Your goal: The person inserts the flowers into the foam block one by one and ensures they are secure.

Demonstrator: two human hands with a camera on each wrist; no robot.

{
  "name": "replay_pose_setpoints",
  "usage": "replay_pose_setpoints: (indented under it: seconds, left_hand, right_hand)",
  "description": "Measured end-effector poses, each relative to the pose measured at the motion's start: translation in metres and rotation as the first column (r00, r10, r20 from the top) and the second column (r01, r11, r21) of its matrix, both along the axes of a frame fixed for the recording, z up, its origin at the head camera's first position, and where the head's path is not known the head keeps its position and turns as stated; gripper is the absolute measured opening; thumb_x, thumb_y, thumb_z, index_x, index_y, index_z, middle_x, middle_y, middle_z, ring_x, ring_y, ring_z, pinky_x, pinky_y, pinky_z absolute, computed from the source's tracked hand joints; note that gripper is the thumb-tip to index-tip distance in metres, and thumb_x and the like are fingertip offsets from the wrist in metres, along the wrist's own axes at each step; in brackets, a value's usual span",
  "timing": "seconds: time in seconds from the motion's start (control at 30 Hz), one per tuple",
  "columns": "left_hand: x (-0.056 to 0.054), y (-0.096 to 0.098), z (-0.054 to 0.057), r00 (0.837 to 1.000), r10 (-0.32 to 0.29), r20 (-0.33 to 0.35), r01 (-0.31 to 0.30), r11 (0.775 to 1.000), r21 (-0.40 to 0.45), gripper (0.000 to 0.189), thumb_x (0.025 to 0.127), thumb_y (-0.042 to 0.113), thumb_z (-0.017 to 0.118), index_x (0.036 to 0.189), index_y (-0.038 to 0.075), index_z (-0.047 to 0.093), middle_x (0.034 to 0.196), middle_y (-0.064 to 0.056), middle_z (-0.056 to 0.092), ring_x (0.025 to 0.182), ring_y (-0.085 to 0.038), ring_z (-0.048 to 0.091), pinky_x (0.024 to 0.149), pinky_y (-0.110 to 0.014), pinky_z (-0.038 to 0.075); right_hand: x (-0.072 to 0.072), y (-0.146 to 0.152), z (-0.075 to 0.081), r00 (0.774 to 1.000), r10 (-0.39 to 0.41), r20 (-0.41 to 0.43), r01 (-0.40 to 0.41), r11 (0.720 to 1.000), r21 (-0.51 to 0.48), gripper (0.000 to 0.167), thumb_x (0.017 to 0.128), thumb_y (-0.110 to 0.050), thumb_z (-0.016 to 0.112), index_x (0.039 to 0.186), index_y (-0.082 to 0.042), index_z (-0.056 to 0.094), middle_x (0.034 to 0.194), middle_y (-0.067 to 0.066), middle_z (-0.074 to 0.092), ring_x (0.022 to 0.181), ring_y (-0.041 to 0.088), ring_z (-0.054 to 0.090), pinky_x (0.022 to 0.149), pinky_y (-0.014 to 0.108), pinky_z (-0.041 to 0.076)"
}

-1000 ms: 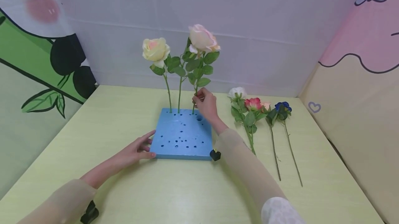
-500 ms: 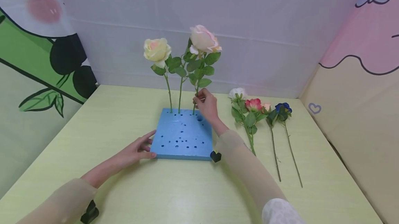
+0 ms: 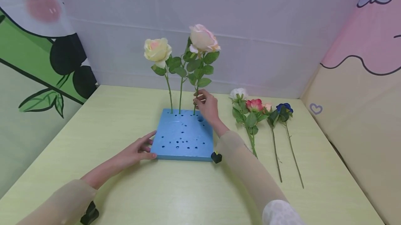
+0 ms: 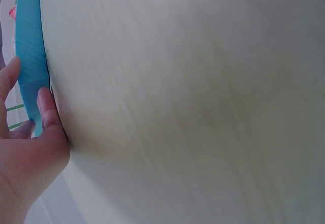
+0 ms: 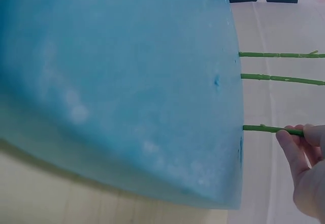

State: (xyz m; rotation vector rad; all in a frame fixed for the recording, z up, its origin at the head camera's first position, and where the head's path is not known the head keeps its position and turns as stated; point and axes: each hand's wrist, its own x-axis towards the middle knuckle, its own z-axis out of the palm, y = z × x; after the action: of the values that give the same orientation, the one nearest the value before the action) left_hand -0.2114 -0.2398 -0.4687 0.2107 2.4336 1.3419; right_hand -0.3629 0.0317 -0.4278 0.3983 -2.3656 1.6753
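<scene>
A blue foam block (image 3: 185,131) with several holes lies on the table. My right hand (image 3: 207,106) pinches the green stem (image 5: 269,128) of a pale pink rose (image 3: 204,39) between thumb and fingers; the stem's lower end stands in the block's far edge. To its left, a cream-yellow rose (image 3: 157,51) and a leafy middle stem (image 3: 180,94) stand upright in the same edge. The middle stem's top is lost behind the pink rose and its leaves. My left hand (image 3: 142,149) rests against the block's left side, fingers along the edge and thumb at the front corner.
Right of the block several flowers lie on the table: a white one (image 3: 238,93), a red-pink rose (image 3: 254,105), a peach bloom (image 3: 267,106) and a dark blue rose (image 3: 284,107). A pale cloth backdrop (image 3: 266,44) stands behind the table.
The pink rose's bloom has swayed a little to the left with a slight shift of the right hand. The left hand and the block stay in place.
</scene>
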Motion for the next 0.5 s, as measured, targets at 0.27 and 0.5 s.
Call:
replay_pose_setpoints:
  seconds: [0.27, 0.5]
  left_hand:
    - [-0.0007, -0.0008, -0.0011, 1.0, 0.0, -0.004, 0.0, 1.0, 0.005, 0.091, 0.089, 0.035, 0.073, 0.16, 0.023, 0.016, 0.143, -0.017, 0.04, 0.12, -0.028, 0.047, 0.085, -0.033, 0.043]
    - [-0.0011, -0.0008, -0.0005, 1.0, -0.002, -0.007, 0.002, 1.0, 0.002, 0.091, 0.089, 0.035, 0.073, 0.16, 0.022, 0.017, 0.143, -0.017, 0.04, 0.12, -0.028, 0.047, 0.086, -0.033, 0.043]
  right_hand:
    - [-0.0006, -0.0005, -0.0006, 1.0, 0.003, 0.001, -0.004, 1.0, 0.011, 0.019, 0.094, -0.001, 0.063, 0.113, 0.003, 0.065, 0.095, 0.023, 0.071, 0.085, 0.035, 0.073, 0.078, 0.045, 0.06]
    - [-0.001, -0.0004, -0.0014, 1.0, -0.004, -0.004, 0.004, 1.0, 0.023, 0.014, 0.094, -0.002, 0.063, 0.108, -0.002, 0.066, 0.094, 0.022, 0.071, 0.083, 0.033, 0.073, 0.077, 0.043, 0.06]
